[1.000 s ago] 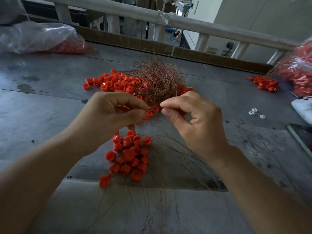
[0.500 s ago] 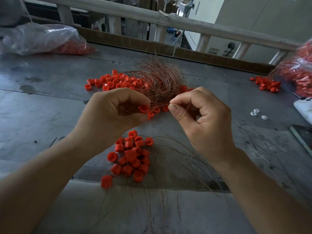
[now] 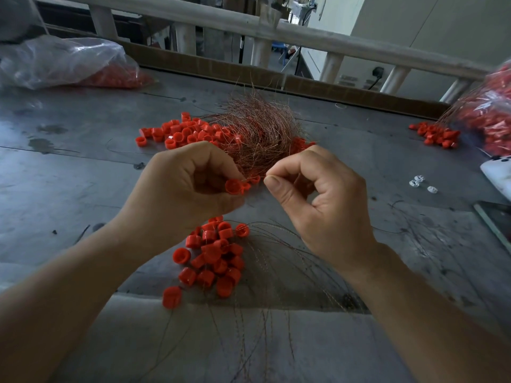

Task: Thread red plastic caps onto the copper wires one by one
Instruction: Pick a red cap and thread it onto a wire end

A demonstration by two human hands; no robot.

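My left hand (image 3: 188, 186) pinches a red plastic cap (image 3: 233, 186) between thumb and fingers. My right hand (image 3: 318, 200) pinches a thin copper wire (image 3: 260, 178) whose tip reaches toward the cap. Both hands hover above the grey table (image 3: 69, 175). Behind them lies a tangled bundle of copper wires (image 3: 257, 131) with loose red caps (image 3: 179, 134) to its left. Below my hands sits a cluster of threaded caps (image 3: 215, 258) with wires (image 3: 276, 313) trailing toward me.
A plastic bag of red caps (image 3: 69, 64) lies at the far left. Another bag of caps (image 3: 489, 117) sits at the right with spilled caps (image 3: 437, 134) beside it. Small white pieces (image 3: 420, 185), a white object (image 3: 497, 172) and a dark flat item (image 3: 495, 219) lie right.
The red cap has emerged from inside my left fist to its fingertips. My right hand has drawn the wire end closer to the cap.
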